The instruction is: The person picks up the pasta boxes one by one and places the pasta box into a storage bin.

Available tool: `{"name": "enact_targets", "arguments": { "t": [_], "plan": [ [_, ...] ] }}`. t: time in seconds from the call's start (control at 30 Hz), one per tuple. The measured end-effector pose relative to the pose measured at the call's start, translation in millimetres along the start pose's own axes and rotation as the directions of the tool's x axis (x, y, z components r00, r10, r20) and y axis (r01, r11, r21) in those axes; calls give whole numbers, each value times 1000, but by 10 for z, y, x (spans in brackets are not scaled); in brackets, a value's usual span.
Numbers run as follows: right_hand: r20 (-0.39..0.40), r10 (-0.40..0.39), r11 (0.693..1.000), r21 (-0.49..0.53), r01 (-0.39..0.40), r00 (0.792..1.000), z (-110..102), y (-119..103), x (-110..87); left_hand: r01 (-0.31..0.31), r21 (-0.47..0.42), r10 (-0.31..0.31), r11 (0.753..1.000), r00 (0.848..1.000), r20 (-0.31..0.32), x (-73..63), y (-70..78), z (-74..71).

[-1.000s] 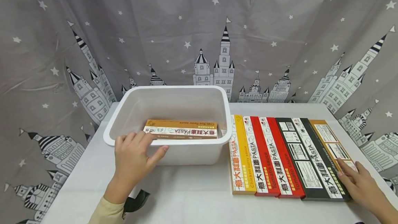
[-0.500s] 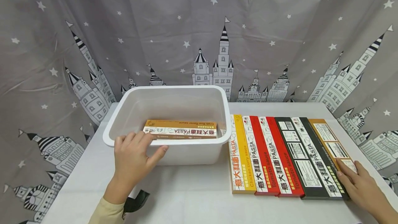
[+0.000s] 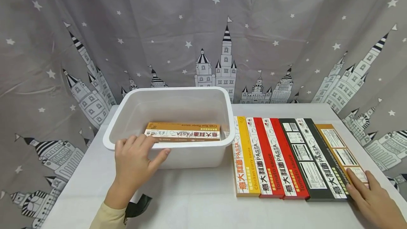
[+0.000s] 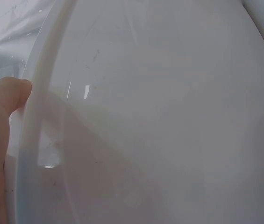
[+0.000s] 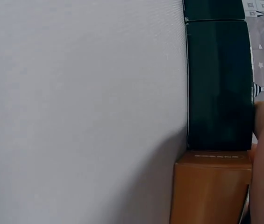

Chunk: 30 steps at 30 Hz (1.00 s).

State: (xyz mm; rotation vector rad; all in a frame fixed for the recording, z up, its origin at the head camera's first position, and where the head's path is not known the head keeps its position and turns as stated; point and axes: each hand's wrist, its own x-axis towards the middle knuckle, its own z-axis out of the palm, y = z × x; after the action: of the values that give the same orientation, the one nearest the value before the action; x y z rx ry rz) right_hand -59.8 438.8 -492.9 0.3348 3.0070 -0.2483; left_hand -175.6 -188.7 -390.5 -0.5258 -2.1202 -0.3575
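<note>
My right hand (image 3: 372, 193) grasps the near end of the orange pasta box (image 3: 344, 156), which lies label panels up on the white table (image 3: 194, 200), at the right end of the row, just beside a black pasta box (image 3: 327, 165). Farther left lie two red Tomato sauce boxes (image 3: 287, 158) and a yellow Chicken curry sauce box (image 3: 246, 158). My left hand (image 3: 135, 162) grips the near rim of the white plastic bin (image 3: 197, 156), fingers over the edge and thumb outside; a Crab Roe flavor sauce box (image 3: 184, 127) lies inside.

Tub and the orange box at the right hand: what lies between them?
From tub to orange box, head view shows yellow box, two red boxes, then black packaging.
</note>
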Motion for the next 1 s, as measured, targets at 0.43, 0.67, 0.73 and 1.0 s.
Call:
{"name": "enact_targets", "arguments": {
  "t": [0.43, 0.67, 0.73, 1.0],
  "plan": [
    [106, 55, 996, -78, -47, 993, 56, 47, -214, 1, -6, -1, 1000, 1000, 7, -2, -3, -9],
    [112, 121, 990, -91, -111, 986, 65, 7, -229, 0, -3, 0, 1000, 1000, 4, -5, -4, 1],
    [104, 119, 990, -91, -110, 987, 58, -9, -217, 1, -1, -1, 1000, 1000, 3, -8, -7, 4],
    [125, 133, 988, -94, -122, 983, 4, -76, -166, -3, 3, 3, 1000, 1000, 1, -5, -14, 6]
  ]
}}
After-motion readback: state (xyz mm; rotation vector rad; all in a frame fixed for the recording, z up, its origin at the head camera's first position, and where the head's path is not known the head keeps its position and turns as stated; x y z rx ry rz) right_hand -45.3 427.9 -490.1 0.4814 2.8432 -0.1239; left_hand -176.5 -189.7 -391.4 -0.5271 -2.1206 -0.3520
